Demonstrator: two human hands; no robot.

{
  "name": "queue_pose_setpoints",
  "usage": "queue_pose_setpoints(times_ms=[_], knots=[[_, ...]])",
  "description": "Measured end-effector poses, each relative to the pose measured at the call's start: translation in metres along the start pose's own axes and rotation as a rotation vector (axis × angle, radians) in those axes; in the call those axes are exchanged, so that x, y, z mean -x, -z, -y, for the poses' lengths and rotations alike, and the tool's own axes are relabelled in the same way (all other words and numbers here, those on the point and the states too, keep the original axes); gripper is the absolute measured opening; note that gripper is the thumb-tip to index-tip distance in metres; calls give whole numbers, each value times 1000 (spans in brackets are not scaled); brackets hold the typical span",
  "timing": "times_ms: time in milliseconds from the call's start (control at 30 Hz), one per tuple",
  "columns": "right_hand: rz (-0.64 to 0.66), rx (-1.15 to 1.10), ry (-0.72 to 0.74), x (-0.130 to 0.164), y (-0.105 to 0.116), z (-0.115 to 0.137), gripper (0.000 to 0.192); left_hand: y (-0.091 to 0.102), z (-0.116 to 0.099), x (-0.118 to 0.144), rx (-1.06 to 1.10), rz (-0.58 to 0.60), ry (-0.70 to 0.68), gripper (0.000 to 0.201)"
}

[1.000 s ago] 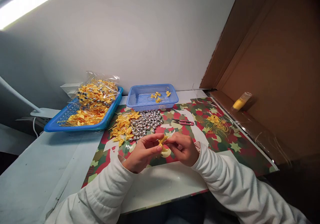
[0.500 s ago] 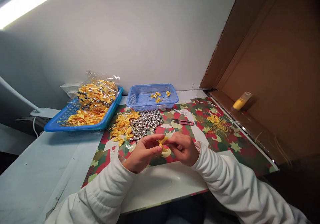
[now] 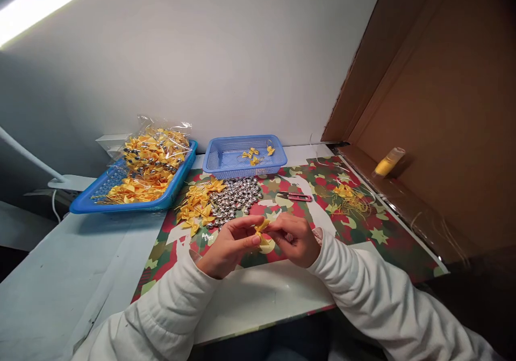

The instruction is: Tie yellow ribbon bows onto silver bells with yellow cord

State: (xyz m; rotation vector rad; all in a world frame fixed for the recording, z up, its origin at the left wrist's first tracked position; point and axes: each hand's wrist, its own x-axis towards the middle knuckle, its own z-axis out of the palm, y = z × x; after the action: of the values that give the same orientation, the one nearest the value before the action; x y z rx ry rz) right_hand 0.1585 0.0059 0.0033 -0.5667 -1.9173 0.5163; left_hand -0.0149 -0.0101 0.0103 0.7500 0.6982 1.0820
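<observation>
My left hand [image 3: 228, 245] and my right hand [image 3: 294, 237] meet above the patterned mat [image 3: 363, 237], both pinching one small yellow ribbon bow [image 3: 262, 226] between thumb and fingers. Just beyond them lies a heap of silver bells [image 3: 236, 197] with loose yellow bows [image 3: 197, 202] to its left. Red-handled snips [image 3: 296, 196] lie on the mat to the right of the bells.
A small blue basket [image 3: 220, 159] at the back holds a few bows. A larger blue tray [image 3: 86, 202] at left carries a plastic bag of bows with bells. Yellow thread scraps [image 3: 349, 200] and a yellow spool [image 3: 387, 163] lie at right, by a cardboard wall [image 3: 443, 108].
</observation>
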Motion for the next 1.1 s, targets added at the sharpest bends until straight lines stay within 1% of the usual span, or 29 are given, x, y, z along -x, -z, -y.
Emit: queue_pose_setpoints(times_ms=[433, 733, 900, 1100], knots=[[-14, -4, 22, -2, 1, 2, 12, 1, 0, 1, -13, 1, 6, 33], [11, -28, -3, 0, 1, 1, 13, -2, -1, 1, 2, 20, 28, 33], [27, -73, -3, 1, 1, -1, 12, -1, 1, 1, 15, 28, 47, 32], [28, -100, -40, 2, -1, 0, 14, 0, 2, 1, 0, 15, 56, 33]])
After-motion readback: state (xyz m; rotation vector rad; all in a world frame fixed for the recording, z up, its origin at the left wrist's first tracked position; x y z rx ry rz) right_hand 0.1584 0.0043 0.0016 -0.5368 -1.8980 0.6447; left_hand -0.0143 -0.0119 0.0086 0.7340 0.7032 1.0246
